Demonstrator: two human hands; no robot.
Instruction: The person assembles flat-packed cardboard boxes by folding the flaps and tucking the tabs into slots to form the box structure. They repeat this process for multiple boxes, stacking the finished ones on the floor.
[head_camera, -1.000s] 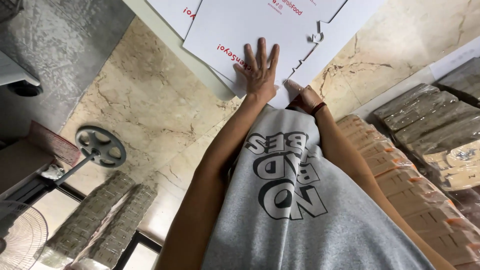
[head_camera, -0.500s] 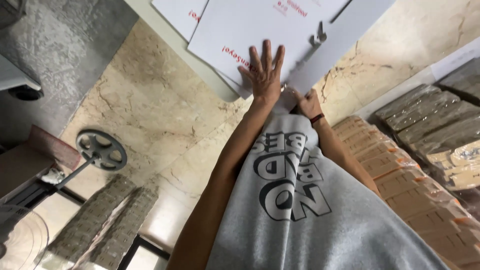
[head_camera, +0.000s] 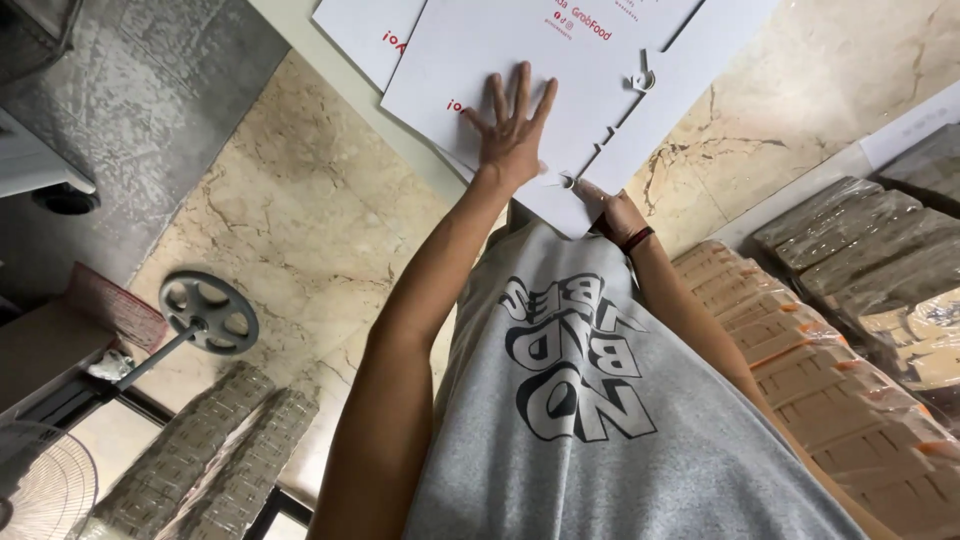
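A stack of flat white die-cut cardboard sheets (head_camera: 560, 60) with red print lies on a pale surface at the top of the view. My left hand (head_camera: 515, 130) presses flat on the top sheet with its fingers spread. My right hand (head_camera: 612, 208), with a dark band at the wrist, pinches the near corner of that sheet, thumb on top. Both arms reach forward over my grey printed shirt (head_camera: 600, 420).
Plastic-wrapped bundles of brown flat cardboard (head_camera: 800, 350) are stacked at the right. More wrapped bundles (head_camera: 200, 460) lie at the lower left, beside a round grey fan base (head_camera: 208, 312) and a fan grille (head_camera: 40, 490). The floor is beige marble (head_camera: 290, 200).
My left hand has slid a little along the top sheet, still flat. My right hand has come onto the sheet's near corner and closed on it.
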